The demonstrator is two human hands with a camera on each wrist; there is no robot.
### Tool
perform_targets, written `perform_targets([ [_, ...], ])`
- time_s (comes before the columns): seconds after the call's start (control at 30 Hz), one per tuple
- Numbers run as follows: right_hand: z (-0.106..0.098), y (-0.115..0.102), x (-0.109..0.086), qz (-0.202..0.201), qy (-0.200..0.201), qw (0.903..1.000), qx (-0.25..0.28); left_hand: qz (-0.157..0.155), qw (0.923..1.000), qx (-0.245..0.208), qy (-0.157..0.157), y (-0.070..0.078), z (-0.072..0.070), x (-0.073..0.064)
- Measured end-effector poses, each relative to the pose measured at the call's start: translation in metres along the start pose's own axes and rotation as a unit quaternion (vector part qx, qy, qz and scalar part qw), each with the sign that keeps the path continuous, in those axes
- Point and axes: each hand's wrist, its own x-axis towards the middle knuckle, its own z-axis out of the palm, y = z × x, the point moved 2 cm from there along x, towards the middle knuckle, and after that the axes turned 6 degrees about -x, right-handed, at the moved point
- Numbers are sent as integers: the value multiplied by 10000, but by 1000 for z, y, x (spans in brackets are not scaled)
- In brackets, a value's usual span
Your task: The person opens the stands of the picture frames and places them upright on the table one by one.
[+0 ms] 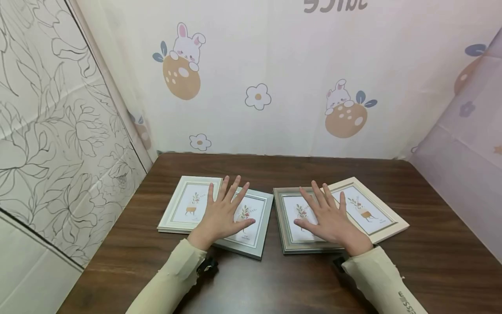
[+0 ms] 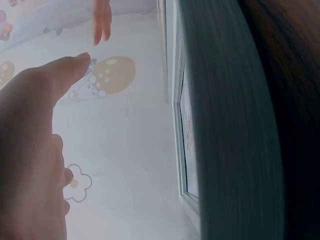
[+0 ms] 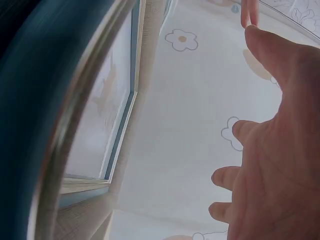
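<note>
Four-sided picture frames lie face up, each with a plant-in-pot print. My left hand (image 1: pixel 221 216), fingers spread and palm down, is over a white picture frame (image 1: pixel 172 203) and a grey-green picture frame (image 1: pixel 265 226), which meet beneath it. To the right, a taupe picture frame (image 1: pixel 280 220) and a tilted cream picture frame (image 1: pixel 377 203) overlap under my right hand (image 1: pixel 329 220), also spread flat. Both wrist views show a gap between palm and frames: the grey-green edge (image 2: pixel 235 125) on the left, the frame border (image 3: pixel 75 115) on the right. Neither hand holds anything.
The frames lie on a dark brown wooden table (image 1: pixel 243 288). Behind it hangs a pale curtain (image 1: pixel 282 122) with rabbit and flower prints. A white flower-patterned panel (image 1: pixel 59 131) stands at the left, and more pale cloth (image 1: pixel 466 174) at the right.
</note>
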Motion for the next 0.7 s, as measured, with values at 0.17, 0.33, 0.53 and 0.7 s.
perform_targets([
  [0.17,-6,0,0,13,77,9999,-79,-53,9997,-133,175,-1,-3,-1],
  [0.33,-8,-2,3,-224,162,9996,-21,-125,9985,-374,378,-6,-7,-5],
  [0.53,-10,-9,18,-664,391,9970,-124,-89,9989,-255,393,-20,-17,-7],
  [0.7,-10,-20,36,-1071,388,9933,-185,-51,9991,-10,425,-38,-27,-3],
])
